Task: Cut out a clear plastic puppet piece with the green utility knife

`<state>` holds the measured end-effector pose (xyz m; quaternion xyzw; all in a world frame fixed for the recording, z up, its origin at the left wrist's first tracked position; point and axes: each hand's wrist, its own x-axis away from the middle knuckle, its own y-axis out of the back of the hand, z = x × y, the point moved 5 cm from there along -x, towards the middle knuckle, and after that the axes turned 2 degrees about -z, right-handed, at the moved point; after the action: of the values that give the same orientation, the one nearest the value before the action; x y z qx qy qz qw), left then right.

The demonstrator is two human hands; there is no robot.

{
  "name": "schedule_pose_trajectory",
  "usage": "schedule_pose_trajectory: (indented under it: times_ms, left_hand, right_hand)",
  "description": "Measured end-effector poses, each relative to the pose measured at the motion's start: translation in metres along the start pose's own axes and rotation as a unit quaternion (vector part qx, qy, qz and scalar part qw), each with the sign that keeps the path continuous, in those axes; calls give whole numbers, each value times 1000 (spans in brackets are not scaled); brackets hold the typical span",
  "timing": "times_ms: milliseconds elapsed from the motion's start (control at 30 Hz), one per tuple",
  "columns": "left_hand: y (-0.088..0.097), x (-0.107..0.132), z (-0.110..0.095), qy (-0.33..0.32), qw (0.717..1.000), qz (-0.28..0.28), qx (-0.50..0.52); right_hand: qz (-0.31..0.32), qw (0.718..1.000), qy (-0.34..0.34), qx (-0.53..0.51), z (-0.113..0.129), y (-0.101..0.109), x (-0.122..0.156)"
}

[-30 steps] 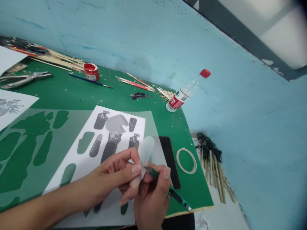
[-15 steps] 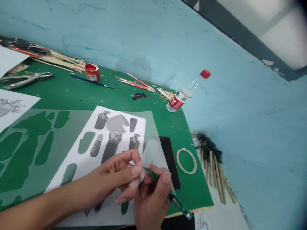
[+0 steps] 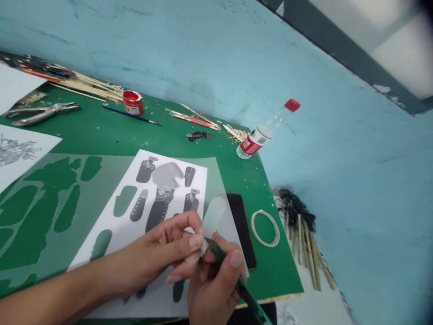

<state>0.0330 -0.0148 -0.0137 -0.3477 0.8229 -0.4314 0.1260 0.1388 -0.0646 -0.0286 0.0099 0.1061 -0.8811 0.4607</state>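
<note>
Between the thumb and fingers of my left hand [image 3: 176,246] is a small translucent piece of sheet [image 3: 195,257], held above the papers. My right hand [image 3: 218,282] grips a green utility knife [image 3: 248,295], its blade tip touching or very near the piece at my left fingertips. Below both hands lies a white paper sheet [image 3: 130,234] printed with dark grey shapes, with cut-out holes showing green. A translucent sheet [image 3: 111,163] with larger cut-outs lies about it. My fingers partly hide the small piece.
A dark phone [image 3: 241,212] and a tape roll [image 3: 264,229] lie at the right. Behind stand a tilted-looking bottle [image 3: 252,143] and a red paint jar [image 3: 133,104], near a paintbrush [image 3: 131,115]. Pliers [image 3: 47,113] and thin sticks [image 3: 91,88] are at the left, bundled rods [image 3: 309,253] beyond the table edge.
The view has shifted slightly, moving everything a little to the right. The knife's rear end has swung lower, while both hands keep nearly the same hold.
</note>
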Motion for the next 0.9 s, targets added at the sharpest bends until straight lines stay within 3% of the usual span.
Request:
schedule_pose_trajectory:
  times_ms: [233, 433, 700, 900]
  left_hand:
    - [2, 1, 2, 7, 1000, 3, 10]
    - [2, 1, -1, 23, 1000, -12, 18]
    - [4, 3, -1, 21, 999, -14, 21]
    - [0, 2, -3, 19, 1000, -4, 22]
  right_hand:
    - [19, 999, 38, -26, 6, -4, -6]
    - [45, 998, -2, -48, -3, -5, -3]
    - [24, 998, 51, -28, 9, -7, -9]
    - [51, 998, 45, 10, 4, -3, -4]
